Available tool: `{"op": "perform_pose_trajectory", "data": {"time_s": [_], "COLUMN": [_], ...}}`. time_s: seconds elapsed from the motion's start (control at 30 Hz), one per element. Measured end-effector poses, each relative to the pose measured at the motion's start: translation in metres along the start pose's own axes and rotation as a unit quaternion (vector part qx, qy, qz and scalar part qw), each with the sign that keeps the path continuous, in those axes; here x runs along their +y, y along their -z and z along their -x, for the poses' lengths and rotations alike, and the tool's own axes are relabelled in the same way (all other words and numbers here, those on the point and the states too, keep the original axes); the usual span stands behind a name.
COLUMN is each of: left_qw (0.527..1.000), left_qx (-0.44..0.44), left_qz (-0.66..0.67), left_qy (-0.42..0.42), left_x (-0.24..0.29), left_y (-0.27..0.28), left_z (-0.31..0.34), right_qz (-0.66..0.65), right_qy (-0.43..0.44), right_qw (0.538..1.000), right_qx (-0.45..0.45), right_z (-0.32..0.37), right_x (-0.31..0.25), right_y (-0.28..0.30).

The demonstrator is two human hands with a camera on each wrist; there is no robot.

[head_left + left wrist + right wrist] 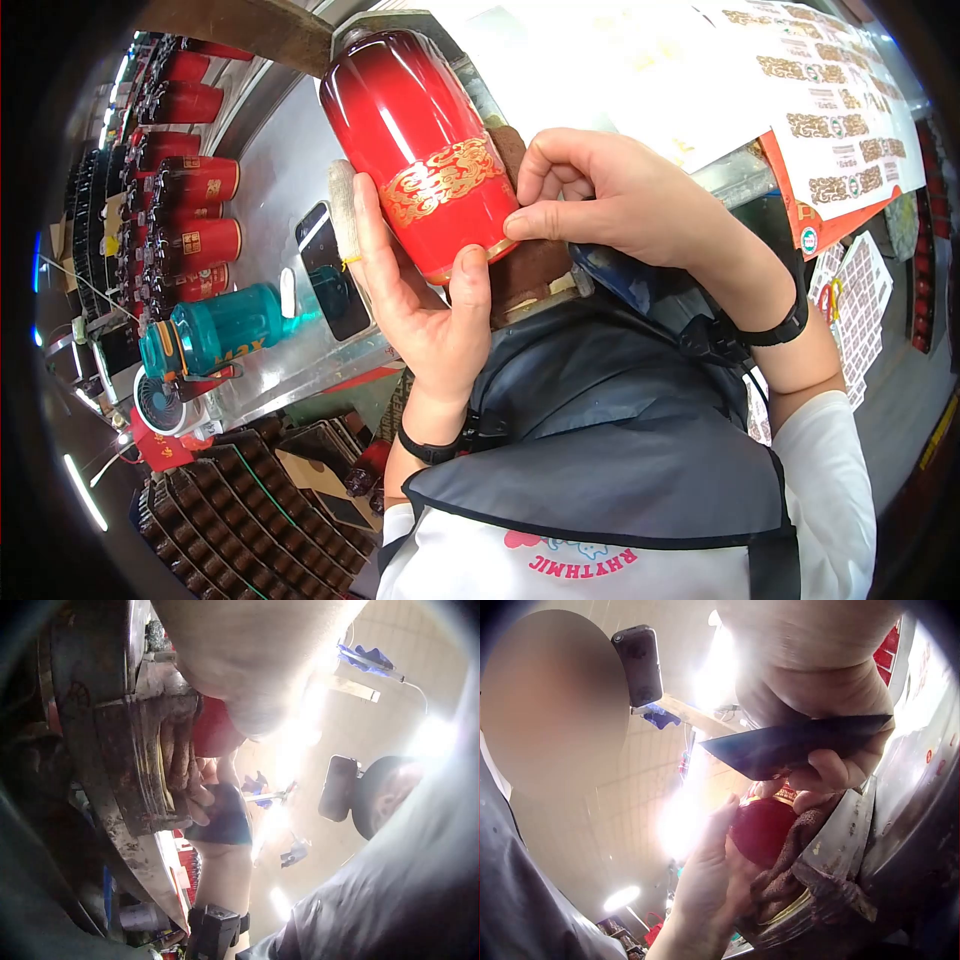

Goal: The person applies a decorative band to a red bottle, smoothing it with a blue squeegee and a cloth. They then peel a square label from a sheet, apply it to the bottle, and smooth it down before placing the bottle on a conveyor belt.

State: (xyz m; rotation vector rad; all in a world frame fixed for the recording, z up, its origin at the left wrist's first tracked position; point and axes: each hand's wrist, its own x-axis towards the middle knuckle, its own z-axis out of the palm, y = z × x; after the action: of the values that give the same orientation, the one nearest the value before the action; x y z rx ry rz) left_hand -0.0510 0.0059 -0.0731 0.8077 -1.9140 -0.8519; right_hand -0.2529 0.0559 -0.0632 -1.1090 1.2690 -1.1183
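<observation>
Red btl (415, 145) lies on its side on brown cloth (535, 268): glossy, fading to near-black at shoulder, w/ ornate gold band (445, 180) round lower body & thin gold line nr base. L hand (425, 310) grips btl's base end, thumb at base, fingers along left side. R hand (625, 205), right of btl, has fingers curled on dark flat piece (802, 744), thumb tip by btl's lower edge. Phone (335, 275) & teal flask (235, 330) left of btl.

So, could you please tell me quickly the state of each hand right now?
Left hand: closed, holding the red bottle near its base.
Right hand: closed, holding a dark flat piece, thumb at the bottle's edge.
</observation>
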Motion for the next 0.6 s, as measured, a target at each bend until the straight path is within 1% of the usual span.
{"op": "perform_pose_trajectory", "data": {"time_s": [0.1, 0.33, 0.4, 0.43, 0.47, 0.5, 0.53, 0.6], "left_qw": [0.999, 0.999, 0.998, 0.998, 0.990, 0.967, 0.967, 0.955], "left_qx": [0.006, 0.022, 0.050, 0.049, 0.004, -0.040, -0.041, -0.053], "left_qz": [0.030, 0.038, -0.008, -0.009, -0.102, -0.193, -0.193, -0.221], "left_qy": [0.017, 0.004, -0.029, -0.030, -0.098, -0.164, -0.163, -0.193], "left_x": [0.001, -0.002, -0.004, -0.003, -0.002, -0.001, 0.000, 0.002], "left_y": [-0.002, 0.002, 0.012, 0.021, 0.033, 0.041, 0.042, 0.043], "left_z": [0.001, 0.002, 0.013, 0.018, 0.023, 0.028, 0.032, 0.039], "right_qz": [-0.002, 0.001, 0.002, 0.012, 0.021, 0.020, 0.012, 0.004], "right_qy": [0.001, 0.004, 0.002, -0.010, -0.023, -0.023, -0.024, -0.026], "right_qw": [1.000, 1.000, 1.000, 1.000, 0.999, 0.999, 0.999, 0.999], "right_qx": [0.001, -0.001, -0.004, -0.010, -0.017, -0.016, -0.019, -0.025], "right_z": [0.000, 0.000, 0.000, 0.002, 0.002, 0.002, 0.001, 0.001], "right_x": [0.000, 0.001, -0.002, -0.006, -0.008, -0.008, -0.007, -0.006], "right_y": [0.000, 0.000, 0.001, 0.001, 0.002, 0.002, 0.002, 0.001]}}
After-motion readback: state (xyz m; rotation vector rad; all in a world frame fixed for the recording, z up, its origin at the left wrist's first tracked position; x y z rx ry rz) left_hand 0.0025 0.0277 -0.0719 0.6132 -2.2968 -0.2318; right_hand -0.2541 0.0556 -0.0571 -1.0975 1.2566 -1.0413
